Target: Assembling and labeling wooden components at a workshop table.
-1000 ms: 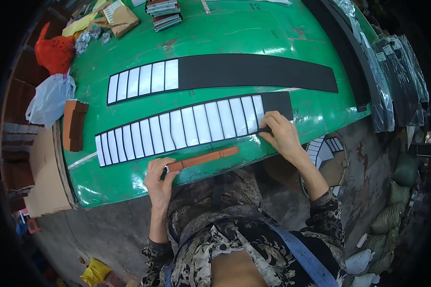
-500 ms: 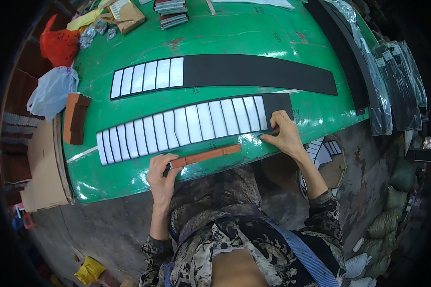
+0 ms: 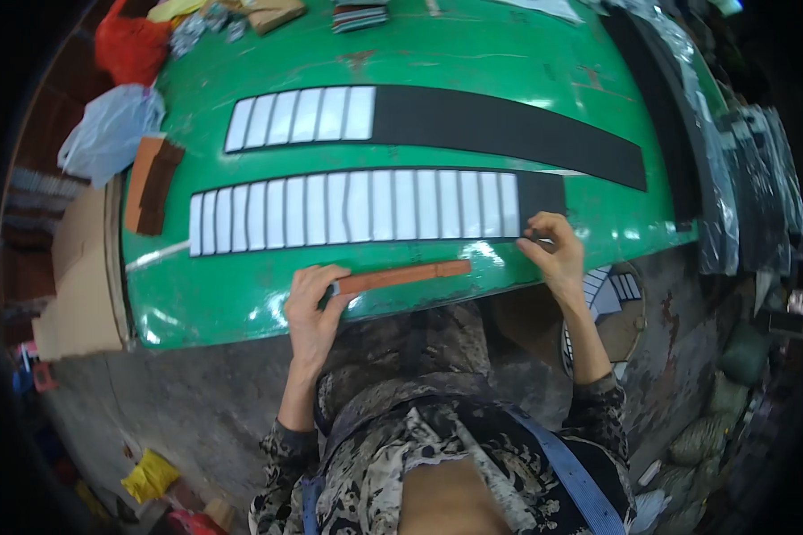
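My left hand (image 3: 312, 308) has thumb and fingers closed on the left end of a narrow reddish-brown stack of strips (image 3: 401, 275), which lies along the table's near edge. Just beyond it is a long black strip (image 3: 541, 192), covered with a row of shiny white panels (image 3: 357, 209) except at its bare right end. My right hand (image 3: 559, 259) pinches the near edge of that strip beside the last white panel; its fingertips partly hide the edge. Farther back lies a second black strip (image 3: 509, 131), with several white panels at its left end only.
The green table (image 3: 268, 325) carries a brown block-like stack (image 3: 154, 185) and a white plastic bag (image 3: 111, 138) at left, and a red bag (image 3: 132, 49) behind. Long black sheets (image 3: 660, 116) line the right side. Below right, a round container (image 3: 629, 334) holds white-panelled pieces.
The whole view has shifted, so table things appear farther right and higher. My right thumb and fingers have come together at the strip's near edge. My left hand keeps its grip on the reddish-brown stack.
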### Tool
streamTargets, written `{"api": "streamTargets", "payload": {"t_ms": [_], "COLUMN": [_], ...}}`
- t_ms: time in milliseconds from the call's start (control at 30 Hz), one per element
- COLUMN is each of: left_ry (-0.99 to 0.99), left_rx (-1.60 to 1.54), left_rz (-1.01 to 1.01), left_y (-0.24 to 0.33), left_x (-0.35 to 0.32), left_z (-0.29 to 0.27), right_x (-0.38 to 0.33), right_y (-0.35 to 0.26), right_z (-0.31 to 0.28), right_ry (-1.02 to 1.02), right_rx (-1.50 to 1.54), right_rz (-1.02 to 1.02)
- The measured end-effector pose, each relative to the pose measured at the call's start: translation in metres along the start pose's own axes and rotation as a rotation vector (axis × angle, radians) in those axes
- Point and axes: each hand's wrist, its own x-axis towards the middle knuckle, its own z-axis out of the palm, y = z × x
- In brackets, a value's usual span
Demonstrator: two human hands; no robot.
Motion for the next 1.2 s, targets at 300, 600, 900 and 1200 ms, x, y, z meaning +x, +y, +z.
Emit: {"api": "streamTargets", "payload": {"t_ms": [300, 600, 900, 1200], "left_ry": [0.004, 0.001, 0.028, 0.045], "left_rx": [-0.078, -0.142, -0.236, -0.232], "left_rz": [0.048, 0.101, 0.145, 0.148], "left_y": [-0.006, -0.01, -0.01, -0.011], "left_x": [-0.003, -0.003, -0.003, -0.004], "left_z": [-0.002, -0.001, -0.003, -0.002], "right_x": [-0.028, -0.033, -0.028, -0.032], "right_y": [-0.083, -0.11, -0.123, -0.119], "right_z": [0.062, 0.119, 0.128, 0.128], "right_ry": [-0.351, -0.364, -0.438, -0.291], "right_rx": [0.251, 0.0, -0.199, -0.244], "right_rz": [0.203, -0.058, -0.131, -0.183]}}
